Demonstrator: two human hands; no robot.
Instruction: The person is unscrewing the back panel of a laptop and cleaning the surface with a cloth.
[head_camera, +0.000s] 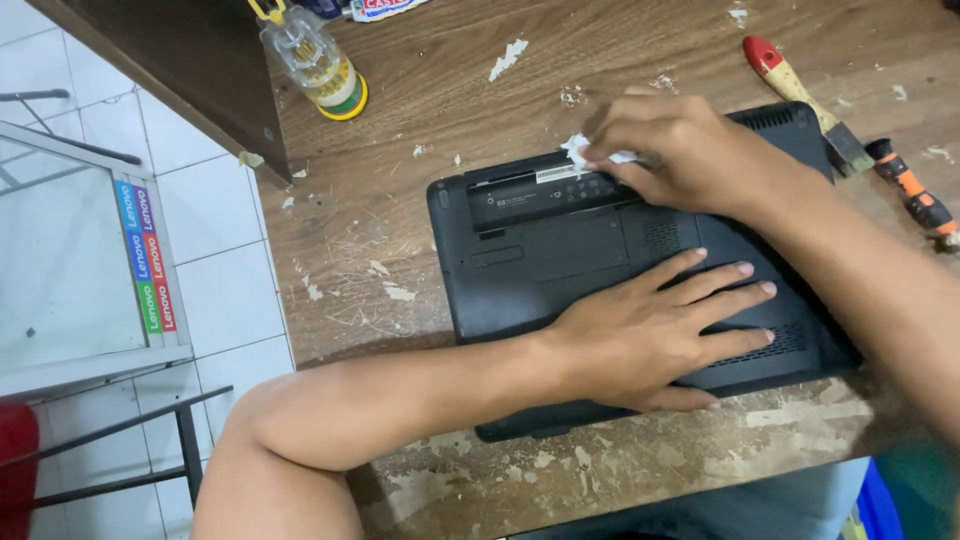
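Scarred wooden table (400, 230) beside white floor tiles (215, 270). The black laptop (540, 260) lies underside-up mid-table; my left hand (640, 340) presses flat, open, my right hand (680, 150) pinches white tissue (578, 152) at its far edge.

Worn wooden table (420, 90) with flaking paint, bearing an upturned black laptop (520, 260), clear screwdriver-bit case (315, 60), paintbrush (805, 100) and orange-handled screwdriver (910, 195).

A laptop (560, 250) lies underside up on the bench (400, 200). The left hand (650, 335) rests flat on its near half; the right hand (670, 150) presses a wad of tissue (580, 152) on its far edge. Behind and left stands a bit-set jar (315, 60); to the right lie a brush (805, 100) and screwdriver (910, 195).
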